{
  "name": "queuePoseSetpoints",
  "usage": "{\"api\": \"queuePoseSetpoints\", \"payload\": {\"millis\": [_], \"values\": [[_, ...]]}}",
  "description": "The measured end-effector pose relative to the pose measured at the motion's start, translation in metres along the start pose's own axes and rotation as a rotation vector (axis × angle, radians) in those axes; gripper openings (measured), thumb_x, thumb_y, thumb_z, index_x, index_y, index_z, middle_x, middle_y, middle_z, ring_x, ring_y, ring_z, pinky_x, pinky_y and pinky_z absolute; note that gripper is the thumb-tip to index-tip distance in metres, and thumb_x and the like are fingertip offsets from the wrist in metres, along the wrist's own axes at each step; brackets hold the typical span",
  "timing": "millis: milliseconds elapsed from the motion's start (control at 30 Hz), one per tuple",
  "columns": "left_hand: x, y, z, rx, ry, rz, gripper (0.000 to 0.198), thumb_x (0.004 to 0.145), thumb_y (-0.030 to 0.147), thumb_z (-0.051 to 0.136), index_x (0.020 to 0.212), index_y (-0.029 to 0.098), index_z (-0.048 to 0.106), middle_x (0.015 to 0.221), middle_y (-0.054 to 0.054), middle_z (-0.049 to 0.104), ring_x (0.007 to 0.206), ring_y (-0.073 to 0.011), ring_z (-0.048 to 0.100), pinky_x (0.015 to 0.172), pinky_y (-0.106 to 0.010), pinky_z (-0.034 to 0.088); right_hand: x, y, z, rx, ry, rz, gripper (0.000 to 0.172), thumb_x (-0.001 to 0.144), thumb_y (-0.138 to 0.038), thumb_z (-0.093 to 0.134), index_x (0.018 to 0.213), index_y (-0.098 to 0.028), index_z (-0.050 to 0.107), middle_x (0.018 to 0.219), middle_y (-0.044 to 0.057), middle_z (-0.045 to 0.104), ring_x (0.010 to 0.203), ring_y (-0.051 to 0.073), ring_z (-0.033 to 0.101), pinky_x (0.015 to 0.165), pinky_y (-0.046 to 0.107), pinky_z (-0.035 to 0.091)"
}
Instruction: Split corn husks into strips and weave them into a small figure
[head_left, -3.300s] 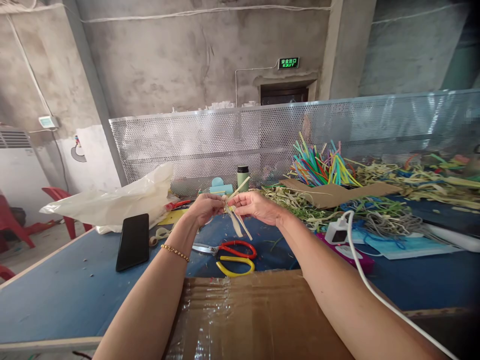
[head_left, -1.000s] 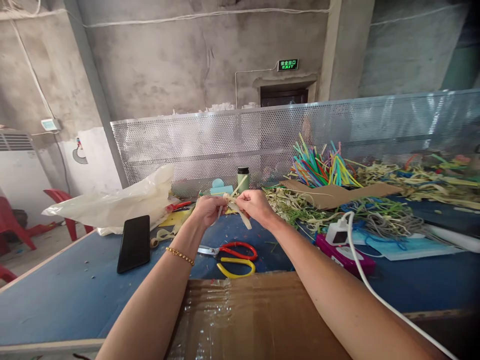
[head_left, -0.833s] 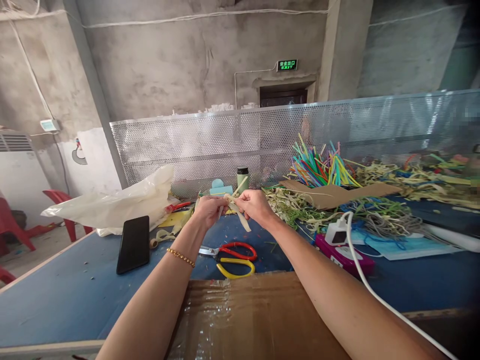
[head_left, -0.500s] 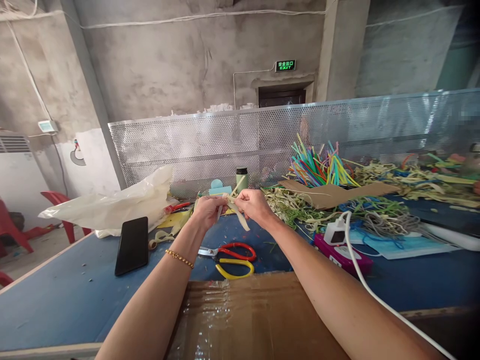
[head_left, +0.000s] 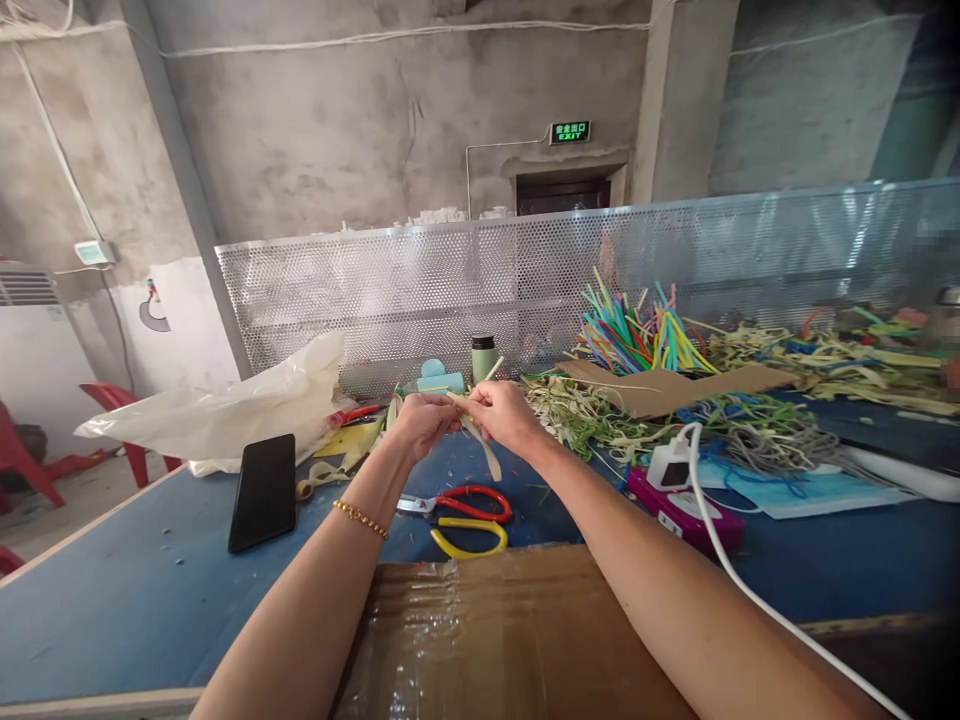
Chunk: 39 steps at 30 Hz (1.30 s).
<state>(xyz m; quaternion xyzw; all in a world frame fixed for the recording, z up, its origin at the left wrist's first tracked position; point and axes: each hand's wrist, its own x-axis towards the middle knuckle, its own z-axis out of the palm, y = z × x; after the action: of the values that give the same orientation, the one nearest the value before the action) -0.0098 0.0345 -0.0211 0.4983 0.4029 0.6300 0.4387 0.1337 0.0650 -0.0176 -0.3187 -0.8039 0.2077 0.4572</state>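
My left hand (head_left: 425, 424) and my right hand (head_left: 505, 412) meet above the blue table, fingers pinched together on a pale, flat strip (head_left: 482, 447). One end of the strip hangs below my right fingers, and a thin piece sticks up past them. What lies between the fingertips is mostly hidden. Beneath the hands lie scissors (head_left: 457, 510) with one red and one yellow handle. Nearer to me is a brown cardboard sheet or box (head_left: 510, 630) with clear tape on it, under my forearms.
A black phone (head_left: 264, 492) and plastic sheeting (head_left: 225, 400) lie left. Behind the hands stands a green bottle (head_left: 484, 360). Rightward are tangled strips (head_left: 600, 410), colourful stems (head_left: 637, 330), and a purple box (head_left: 686, 510) bearing a charger with a white cable.
My left hand has turned slightly and its fingers have closed in toward the right hand. The hanging end of the strip has swung a little lower.
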Motion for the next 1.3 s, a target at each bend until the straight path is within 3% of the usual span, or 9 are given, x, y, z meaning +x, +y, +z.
{"api": "queuePoseSetpoints", "payload": {"millis": [167,333,533,667,767,1033,1167,1300], "values": [[0.0,-0.002,-0.001,0.163,0.035,0.062,0.006,0.052,0.007,0.07,0.049,0.009,0.065,0.046,-0.001,0.055,0.044,-0.0074,0.046,0.048,-0.022,0.038,0.001,0.004,-0.001,0.061,-0.075,0.072,0.037,0.083,-0.054,0.06,0.076,-0.018,0.05,0.045,-0.002,0.057,0.037,0.012,0.055,0.04,0.02,0.039],[0.0,-0.003,-0.001,0.272,0.006,0.093,0.004,0.054,0.007,0.066,0.052,0.011,0.067,0.048,-0.001,0.056,0.046,-0.0076,0.045,0.048,-0.022,0.037,0.002,0.005,-0.004,0.001,-0.117,0.103,0.03,0.096,-0.04,0.041,0.074,-0.02,0.047,0.037,-0.003,0.052,0.033,0.013,0.052,0.041,0.021,0.04],[-0.002,-0.003,-0.001,0.455,-0.041,0.133,0.01,0.056,0.007,0.063,0.048,0.013,0.065,0.045,0.001,0.053,0.044,-0.0081,0.043,0.045,-0.02,0.032,0.002,0.007,-0.006,-0.088,-0.136,0.022,0.026,0.088,-0.027,0.049,0.066,-0.017,0.059,0.037,-0.004,0.049,0.036,0.012,0.051,0.041,0.021,0.034],[-0.004,-0.001,0.0,0.454,-0.048,0.108,0.011,0.056,0.006,0.062,0.048,0.013,0.065,0.043,0.002,0.051,0.044,-0.008,0.042,0.045,-0.021,0.034,0.007,0.013,-0.004,-0.146,-0.025,-0.106,0.017,0.079,-0.023,0.058,0.068,-0.015,0.069,0.057,0.002,0.065,0.058,0.014,0.06,0.052,0.022,0.038],[-0.004,-0.001,0.0,0.406,-0.06,0.084,0.009,0.056,0.006,0.063,0.05,0.012,0.067,0.045,0.002,0.052,0.045,-0.0079,0.043,0.047,-0.021,0.037,0.012,0.02,-0.002,-0.079,-0.024,-0.143,0.012,0.075,-0.021,0.061,0.072,-0.014,0.071,0.07,0.004,0.07,0.067,0.016,0.062,0.057,0.022,0.041],[-0.012,0.005,0.006,0.4,-0.171,0.025,0.009,0.057,0.004,0.065,0.056,0.011,0.07,0.048,-0.001,0.058,0.045,-0.008,0.047,0.047,-0.021,0.039,0.01,0.014,-0.007,0.214,0.017,-0.001,0.015,0.074,-0.027,0.063,0.073,-0.012,0.065,0.058,0.001,0.062,0.048,0.009,0.051,0.045,0.02,0.038],[-0.015,0.007,0.008,0.48,-0.237,0.044,0.01,0.057,0.005,0.065,0.051,0.012,0.068,0.047,-0.001,0.057,0.045,-0.0085,0.047,0.047,-0.021,0.038,0.006,0.005,-0.013,0.38,-0.035,0.1,0.018,0.076,-0.031,0.064,0.076,-0.014,0.059,0.041,-0.007,0.046,0.033,0.006,0.036,0.032,0.018,0.028],[-0.014,0.005,0.006,0.538,-0.277,0.057,0.009,0.057,0.007,0.065,0.052,0.013,0.07,0.048,-0.002,0.058,0.045,-0.0092,0.047,0.046,-0.022,0.037,0.007,0.002,-0.016,0.496,-0.064,0.107,0.021,0.075,-0.031,0.067,0.075,-0.016,0.054,0.038,-0.008,0.044,0.03,0.005,0.034,0.029,0.017,0.025]]}}
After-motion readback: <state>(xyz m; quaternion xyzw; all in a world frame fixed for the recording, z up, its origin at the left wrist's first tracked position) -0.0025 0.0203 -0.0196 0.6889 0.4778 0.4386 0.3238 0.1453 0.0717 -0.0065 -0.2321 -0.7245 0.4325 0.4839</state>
